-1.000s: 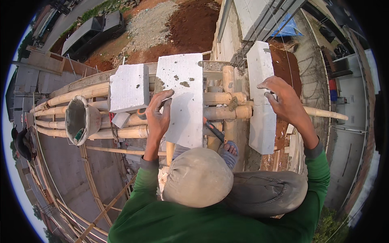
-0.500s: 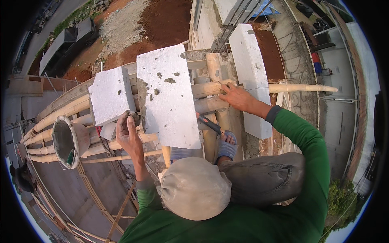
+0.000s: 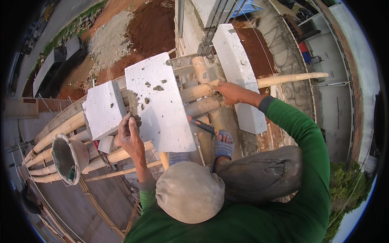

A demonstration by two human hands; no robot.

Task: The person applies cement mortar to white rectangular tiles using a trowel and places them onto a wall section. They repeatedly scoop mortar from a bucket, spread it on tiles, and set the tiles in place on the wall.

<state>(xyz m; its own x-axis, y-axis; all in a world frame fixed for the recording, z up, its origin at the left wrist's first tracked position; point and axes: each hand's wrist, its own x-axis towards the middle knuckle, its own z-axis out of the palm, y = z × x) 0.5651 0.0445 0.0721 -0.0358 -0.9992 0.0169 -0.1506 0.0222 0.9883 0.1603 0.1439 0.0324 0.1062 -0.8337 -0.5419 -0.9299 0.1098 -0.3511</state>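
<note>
My left hand (image 3: pixel 131 135) is raised at the left edge of a large white block (image 3: pixel 164 117), with fingers bent close together beside a clump of grey mortar (image 3: pixel 138 120). What lies between its fingertips is hidden. Mortar smears that edge, and scraps dot the top. A smaller white block (image 3: pixel 103 107) sits just left of it. My right hand (image 3: pixel 231 93) curls its fingers over a bamboo pole (image 3: pixel 196 93) near a crossing. Under its wrist stands a long white block (image 3: pixel 238 60). A dark-handled tool with orange parts (image 3: pixel 202 124) rests between the large block and my sandalled foot (image 3: pixel 223 148).
A mortar-lined bucket (image 3: pixel 73 158) stands on bamboo poles at the left, a green item inside. A small white offcut (image 3: pixel 106 144) lies near it. Beyond the scaffold, a dark vehicle (image 3: pixel 60 67) is parked below, beside gravel and red soil (image 3: pixel 150 32). A concrete wall (image 3: pixel 193 36) rises ahead.
The view has shifted, so the blocks appear further left. My left hand has moved closer to the large block's mortared edge. My right fingers, spread on the bamboo before, are now more curled.
</note>
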